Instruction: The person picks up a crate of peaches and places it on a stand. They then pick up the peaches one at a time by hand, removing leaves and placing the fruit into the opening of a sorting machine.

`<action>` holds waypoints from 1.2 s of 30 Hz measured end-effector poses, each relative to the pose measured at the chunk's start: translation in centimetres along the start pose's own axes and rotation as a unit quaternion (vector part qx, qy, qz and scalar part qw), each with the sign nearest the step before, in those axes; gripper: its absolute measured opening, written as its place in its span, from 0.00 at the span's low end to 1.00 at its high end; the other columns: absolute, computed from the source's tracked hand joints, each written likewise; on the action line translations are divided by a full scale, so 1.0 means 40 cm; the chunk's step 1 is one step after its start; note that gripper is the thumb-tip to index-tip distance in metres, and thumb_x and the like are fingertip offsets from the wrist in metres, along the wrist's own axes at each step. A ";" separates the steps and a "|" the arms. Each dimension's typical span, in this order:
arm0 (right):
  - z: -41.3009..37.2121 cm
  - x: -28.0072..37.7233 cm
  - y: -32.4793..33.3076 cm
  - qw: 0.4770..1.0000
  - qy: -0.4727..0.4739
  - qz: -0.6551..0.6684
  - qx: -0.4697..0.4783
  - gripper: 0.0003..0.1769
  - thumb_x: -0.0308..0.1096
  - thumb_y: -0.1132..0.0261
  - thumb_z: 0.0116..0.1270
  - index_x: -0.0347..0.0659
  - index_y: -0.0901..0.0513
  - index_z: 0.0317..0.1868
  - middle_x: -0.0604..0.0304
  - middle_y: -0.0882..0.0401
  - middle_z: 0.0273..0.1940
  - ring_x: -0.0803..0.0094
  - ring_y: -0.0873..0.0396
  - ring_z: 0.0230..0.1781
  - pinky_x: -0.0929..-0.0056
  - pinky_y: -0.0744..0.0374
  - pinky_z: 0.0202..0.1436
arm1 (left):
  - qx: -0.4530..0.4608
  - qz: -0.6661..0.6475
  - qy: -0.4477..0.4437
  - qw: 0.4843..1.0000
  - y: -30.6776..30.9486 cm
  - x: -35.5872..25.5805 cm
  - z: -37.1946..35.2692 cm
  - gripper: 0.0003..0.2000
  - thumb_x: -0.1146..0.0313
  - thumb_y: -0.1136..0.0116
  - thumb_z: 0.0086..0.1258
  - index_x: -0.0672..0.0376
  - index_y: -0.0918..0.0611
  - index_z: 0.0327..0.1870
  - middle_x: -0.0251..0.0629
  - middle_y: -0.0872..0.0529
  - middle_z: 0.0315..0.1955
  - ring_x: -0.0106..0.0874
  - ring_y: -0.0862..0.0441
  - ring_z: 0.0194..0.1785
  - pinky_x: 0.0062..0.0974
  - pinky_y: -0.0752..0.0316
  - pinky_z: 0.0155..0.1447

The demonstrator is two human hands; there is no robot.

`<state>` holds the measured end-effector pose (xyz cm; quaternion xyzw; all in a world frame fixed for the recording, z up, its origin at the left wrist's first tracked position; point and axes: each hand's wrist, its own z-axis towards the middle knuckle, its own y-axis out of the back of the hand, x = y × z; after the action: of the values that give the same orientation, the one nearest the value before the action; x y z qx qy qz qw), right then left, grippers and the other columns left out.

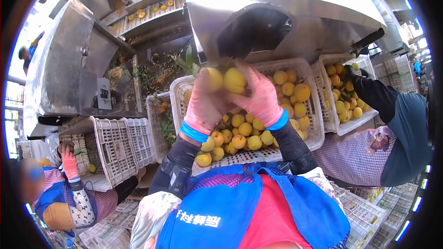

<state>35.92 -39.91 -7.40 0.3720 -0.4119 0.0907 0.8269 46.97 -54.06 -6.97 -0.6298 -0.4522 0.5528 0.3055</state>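
My left hand (202, 108), in a pink glove with a blue cuff, is closed around a yellow peach (212, 80). This peach is slightly blurred. A second yellow peach (235, 80) sits in the fingers of my right hand (261, 97), gloved the same way. Both hands are close together, the two peaches side by side above a white plastic crate (314, 110). Many yellow-orange peaches (238, 141) lie in that crate under and around my hands. My forearms hide part of the crate and its fruit.
A metal machine with a dark opening (254, 32) stands just beyond the crate. At right, a co-worker's arm (374, 93) reaches into another peach crate (342, 131). Leaves lie in a crate (159, 124) at left. Another person (76, 193) handles a tipped crate (115, 152) at lower left.
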 end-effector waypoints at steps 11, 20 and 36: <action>0.163 -0.084 -0.088 0.901 -0.091 -0.378 -0.193 0.45 0.64 0.23 0.49 0.36 0.21 0.56 0.48 0.22 0.56 0.47 0.21 0.52 0.47 0.25 0.56 | -0.139 0.022 -0.075 0.987 0.121 0.052 0.017 0.24 0.58 0.33 0.72 0.61 0.24 0.62 0.47 0.18 0.57 0.45 0.20 0.62 0.48 0.29 0.72; 0.271 -0.101 -0.054 0.911 -0.156 -0.382 -0.022 0.35 0.59 0.26 0.57 0.39 0.20 0.55 0.50 0.20 0.53 0.50 0.19 0.51 0.48 0.23 0.50 | -0.116 0.139 -0.065 0.981 0.108 0.041 -0.001 0.23 0.63 0.33 0.69 0.54 0.24 0.65 0.38 0.17 0.57 0.37 0.17 0.58 0.36 0.24 0.59; 0.006 -0.013 -0.131 0.983 -0.068 -0.098 0.142 0.45 0.54 0.23 0.49 0.36 0.23 0.63 0.44 0.17 0.56 0.41 0.21 0.56 0.52 0.25 0.64 | -0.058 0.220 -0.186 0.956 0.070 0.043 -0.011 0.16 0.71 0.41 0.76 0.60 0.21 0.63 0.38 0.16 0.57 0.30 0.20 0.60 0.29 0.24 0.66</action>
<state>37.84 -43.70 -10.55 0.5298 -0.4116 0.0414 0.7404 48.02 -53.59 -10.08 -0.6168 -0.3823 0.6863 0.0496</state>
